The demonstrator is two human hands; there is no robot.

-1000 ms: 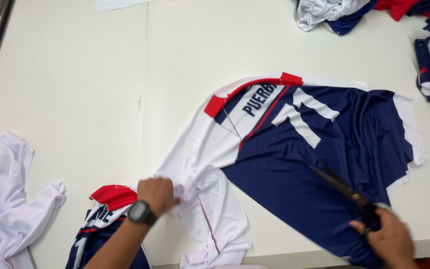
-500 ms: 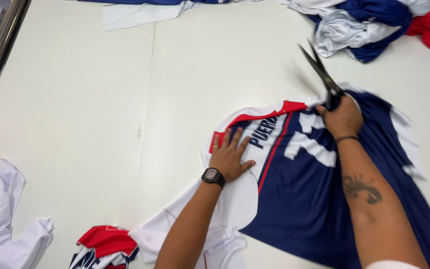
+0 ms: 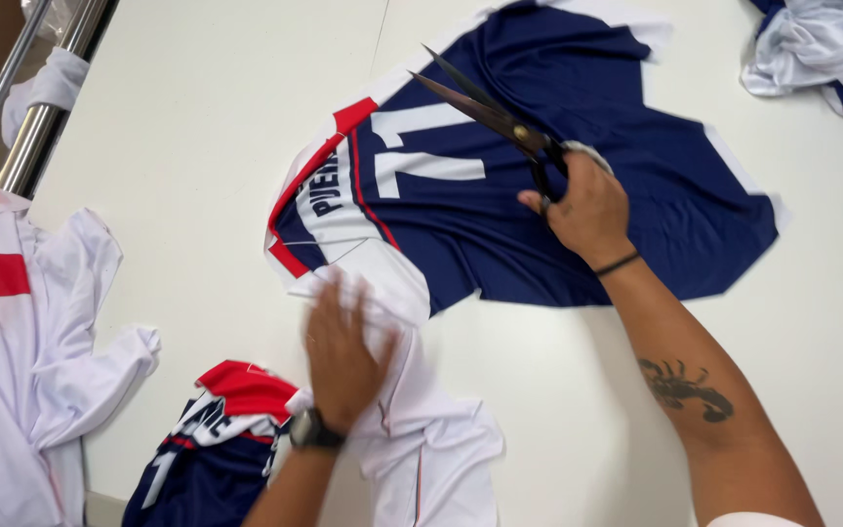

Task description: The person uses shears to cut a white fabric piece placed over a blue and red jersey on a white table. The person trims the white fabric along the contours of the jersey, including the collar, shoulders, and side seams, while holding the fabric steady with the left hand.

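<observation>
The right hand grips a pair of long dark scissors by the handles, blades parted and raised above the navy, white and red jersey lying flat on the white table, while the left hand, open and blurred, presses flat on the jersey's white sleeve. To cut cleanly, I judge the left palm should hold the cloth taut and smooth, fingers well away from the blades, with the lower blade kept low along the table
</observation>
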